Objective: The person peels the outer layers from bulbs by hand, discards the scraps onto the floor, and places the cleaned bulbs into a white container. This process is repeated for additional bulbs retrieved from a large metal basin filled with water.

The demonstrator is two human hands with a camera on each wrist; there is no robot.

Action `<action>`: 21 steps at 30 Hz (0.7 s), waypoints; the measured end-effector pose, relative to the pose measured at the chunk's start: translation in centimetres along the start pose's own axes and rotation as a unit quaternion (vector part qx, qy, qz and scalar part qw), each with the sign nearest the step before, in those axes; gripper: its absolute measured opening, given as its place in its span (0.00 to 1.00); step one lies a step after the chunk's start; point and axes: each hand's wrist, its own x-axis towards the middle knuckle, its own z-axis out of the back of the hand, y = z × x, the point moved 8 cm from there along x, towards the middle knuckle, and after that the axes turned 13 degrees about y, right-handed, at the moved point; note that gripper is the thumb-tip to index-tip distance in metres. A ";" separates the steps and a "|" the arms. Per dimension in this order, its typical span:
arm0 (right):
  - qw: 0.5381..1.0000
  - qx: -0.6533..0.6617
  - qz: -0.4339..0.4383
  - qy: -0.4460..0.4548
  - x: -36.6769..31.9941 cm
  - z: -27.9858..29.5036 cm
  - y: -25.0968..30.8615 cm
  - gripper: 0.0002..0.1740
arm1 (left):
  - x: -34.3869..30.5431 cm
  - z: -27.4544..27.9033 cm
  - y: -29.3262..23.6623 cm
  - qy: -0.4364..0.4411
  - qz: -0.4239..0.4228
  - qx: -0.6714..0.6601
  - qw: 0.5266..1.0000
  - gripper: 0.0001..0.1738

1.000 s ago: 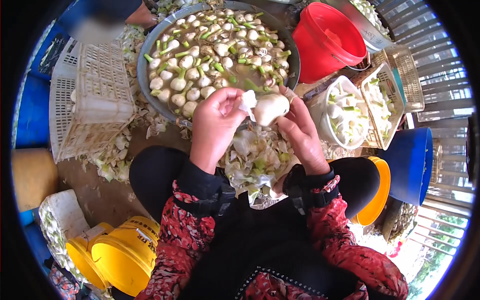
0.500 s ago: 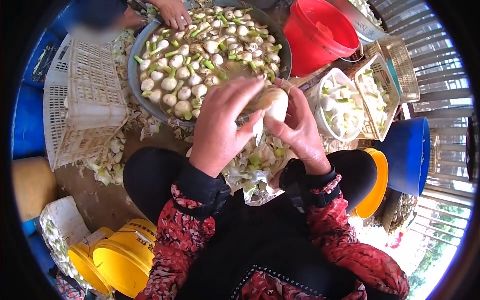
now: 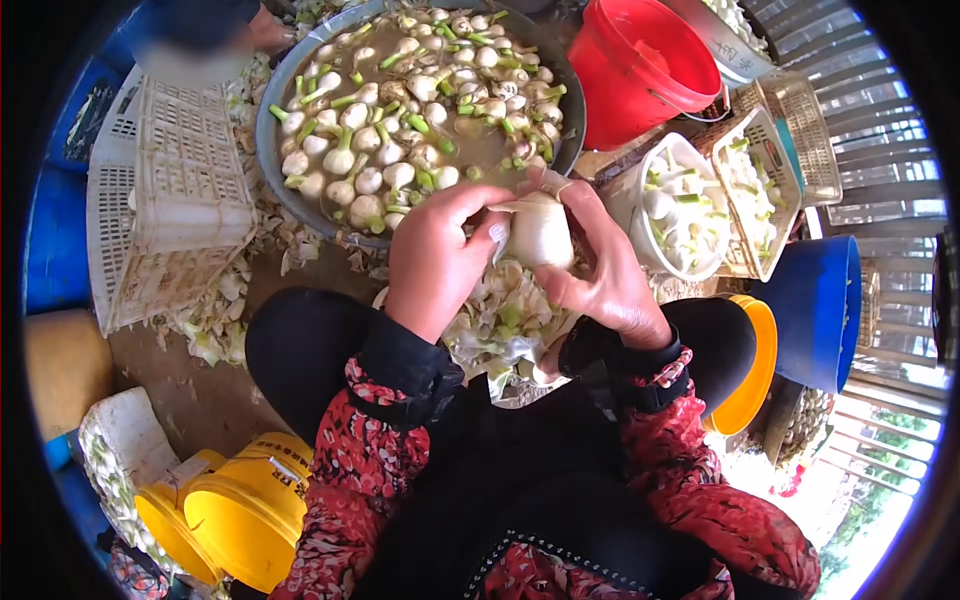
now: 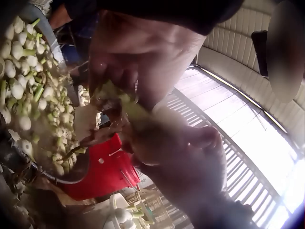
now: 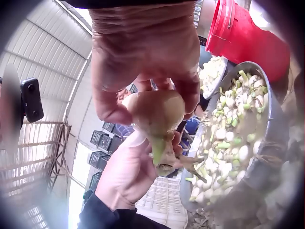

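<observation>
A pale garlic bulb [image 3: 540, 232] is held between the two hands, in front of the round tub. The right hand [image 3: 610, 265] grips it with thumb and fingers from the right side. The left hand [image 3: 437, 258] pinches a strip of skin at the bulb's left side. In the right wrist view the bulb [image 5: 156, 110] shows a green stem stub pointing toward the left hand [image 5: 128, 171], whose fingers are at the stem and loose skin. Below the hands lies a heap of peeled skins [image 3: 510, 312].
The tub [image 3: 270, 170] holds many bulbs in murky water. A red bucket [image 3: 622, 110], a white bucket of bulbs [image 3: 640, 235] and a blue bucket [image 3: 805, 315] stand right. White crates [image 3: 190, 200] and yellow buckets [image 3: 250, 510] are left. Another person's hand [image 3: 268, 30] shows top left.
The left hand has moved over the bulb and back to its left side. The bulb has turned in the right hand. The other person's hand reached into the tub and withdrew.
</observation>
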 end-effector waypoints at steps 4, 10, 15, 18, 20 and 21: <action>0.999 0.014 0.038 -0.026 0.5 -0.3 1.0 0.43 | 0.2 -0.1 1.4 -0.050 0.037 -0.151 0.987 0.15; 0.971 -0.066 -0.134 -0.187 -0.3 0.5 -1.2 0.37 | -0.1 0.1 0.5 -0.080 -0.010 -0.096 0.992 0.16; 0.983 -0.052 -0.024 -0.175 -0.4 0.4 -1.8 0.33 | -0.1 0.0 2.9 -0.064 0.059 -0.289 0.954 0.09; 0.967 0.149 0.068 -0.198 -0.4 0.2 -2.3 0.33 | 0.1 -0.1 3.3 -0.055 0.040 -0.417 0.906 0.09; 0.973 0.110 -0.024 -0.202 -0.4 0.4 -3.6 0.34 | 0.0 -0.1 2.8 -0.062 0.034 -0.360 0.930 0.10; 0.975 -0.001 -0.092 -0.201 -0.8 0.9 -4.0 0.34 | 0.0 -0.4 2.8 -0.050 0.045 -0.337 0.939 0.10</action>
